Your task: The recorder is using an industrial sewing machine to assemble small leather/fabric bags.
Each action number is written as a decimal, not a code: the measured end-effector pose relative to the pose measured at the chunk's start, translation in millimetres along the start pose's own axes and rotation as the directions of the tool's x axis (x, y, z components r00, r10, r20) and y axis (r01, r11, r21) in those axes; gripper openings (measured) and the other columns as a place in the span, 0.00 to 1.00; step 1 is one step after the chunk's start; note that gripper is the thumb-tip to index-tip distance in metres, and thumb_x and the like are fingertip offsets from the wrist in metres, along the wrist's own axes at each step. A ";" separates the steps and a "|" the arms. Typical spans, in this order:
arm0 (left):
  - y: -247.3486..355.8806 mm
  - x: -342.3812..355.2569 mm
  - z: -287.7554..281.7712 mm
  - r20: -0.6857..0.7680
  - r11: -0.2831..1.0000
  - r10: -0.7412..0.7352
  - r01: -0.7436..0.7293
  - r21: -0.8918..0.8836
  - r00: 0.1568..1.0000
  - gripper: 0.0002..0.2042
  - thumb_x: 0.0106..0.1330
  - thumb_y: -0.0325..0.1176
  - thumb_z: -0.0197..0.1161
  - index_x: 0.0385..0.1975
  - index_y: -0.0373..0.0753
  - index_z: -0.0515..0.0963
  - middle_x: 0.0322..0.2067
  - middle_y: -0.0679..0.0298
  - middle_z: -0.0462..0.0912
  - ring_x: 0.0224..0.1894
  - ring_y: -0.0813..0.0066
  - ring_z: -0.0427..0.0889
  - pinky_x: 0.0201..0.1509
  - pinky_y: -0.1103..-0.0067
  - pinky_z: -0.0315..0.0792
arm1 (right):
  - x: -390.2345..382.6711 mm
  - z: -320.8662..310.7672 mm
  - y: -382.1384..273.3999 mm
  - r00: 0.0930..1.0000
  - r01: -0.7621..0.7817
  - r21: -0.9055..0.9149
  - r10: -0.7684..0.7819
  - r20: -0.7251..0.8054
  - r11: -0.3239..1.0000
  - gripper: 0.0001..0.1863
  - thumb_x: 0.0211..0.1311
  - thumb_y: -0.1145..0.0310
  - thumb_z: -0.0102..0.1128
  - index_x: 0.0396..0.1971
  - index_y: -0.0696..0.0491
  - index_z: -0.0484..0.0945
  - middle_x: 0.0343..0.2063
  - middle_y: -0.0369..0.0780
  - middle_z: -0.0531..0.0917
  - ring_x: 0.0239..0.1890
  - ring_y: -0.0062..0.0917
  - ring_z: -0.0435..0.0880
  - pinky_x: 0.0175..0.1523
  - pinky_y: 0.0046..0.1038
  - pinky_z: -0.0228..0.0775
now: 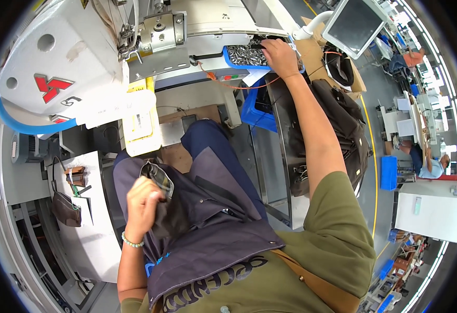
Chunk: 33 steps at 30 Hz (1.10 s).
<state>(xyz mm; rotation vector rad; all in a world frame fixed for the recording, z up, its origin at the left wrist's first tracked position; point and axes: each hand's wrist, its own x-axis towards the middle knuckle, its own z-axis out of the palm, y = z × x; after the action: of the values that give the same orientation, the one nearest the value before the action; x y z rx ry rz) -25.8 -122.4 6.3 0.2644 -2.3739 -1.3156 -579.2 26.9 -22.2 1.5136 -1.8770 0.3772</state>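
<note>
So at half past one there's a flat screen [356, 23] hanging on a white bracket [319, 22], tilted over, and some cardboard [361, 78] is sitting at two. A yellow line [373, 151] is curving down the floor from one to four, with a blue bin [388, 175] sitting just beside it around three. Further out, someone in an orange top [412, 58] is working at two, and someone in light blue [431, 168] is sitting at three. A white cabinet [437, 211] is standing at half past three, and a white table [95, 235]'s taking up eight.
</note>
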 end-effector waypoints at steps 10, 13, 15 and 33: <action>-9.9 -21.4 -46.1 -0.219 0.954 -0.019 -0.048 -0.297 0.976 0.30 0.74 0.48 0.58 0.13 0.39 0.54 0.13 0.69 0.54 0.17 0.77 0.53 0.23 0.74 0.44 | 10.0 -16.6 -40.7 0.986 -0.025 0.245 0.064 -0.154 0.969 0.08 0.58 0.74 0.66 0.39 0.51 0.81 0.36 0.36 0.86 0.39 0.32 0.85 0.41 0.33 0.79; 24.7 -6.3 -58.7 -0.008 0.951 0.040 -0.040 -0.307 0.999 0.26 0.72 0.40 0.58 0.14 0.37 0.57 0.13 0.66 0.57 0.15 0.74 0.56 0.21 0.74 0.49 | 13.6 -23.7 -46.3 0.992 -0.110 0.183 0.119 -0.038 0.977 0.09 0.58 0.72 0.67 0.39 0.50 0.83 0.35 0.36 0.86 0.39 0.32 0.85 0.42 0.33 0.79; 29.4 -0.1 -48.6 0.148 0.946 0.003 0.045 -0.321 0.989 0.23 0.71 0.37 0.57 0.14 0.35 0.61 0.13 0.64 0.62 0.14 0.72 0.63 0.21 0.73 0.56 | 17.1 -25.2 -55.0 0.999 -0.039 0.249 0.043 -0.008 0.968 0.09 0.57 0.71 0.68 0.39 0.48 0.84 0.35 0.35 0.85 0.40 0.32 0.84 0.43 0.33 0.78; 23.3 2.1 32.6 0.349 0.840 -0.236 0.371 -0.396 0.907 0.20 0.79 0.38 0.54 0.23 0.35 0.77 0.13 0.70 0.71 0.17 0.85 0.67 0.24 0.82 0.61 | 19.8 -1.8 -61.3 0.928 -0.254 0.032 0.234 0.291 0.967 0.06 0.60 0.66 0.65 0.34 0.48 0.88 0.32 0.37 0.86 0.40 0.35 0.85 0.42 0.37 0.78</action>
<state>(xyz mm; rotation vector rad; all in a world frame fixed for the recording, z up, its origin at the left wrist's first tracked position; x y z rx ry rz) -41.3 -85.8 11.2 0.3415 -2.2114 -2.1524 -522.6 -3.8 -19.3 1.4427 -2.3140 0.3540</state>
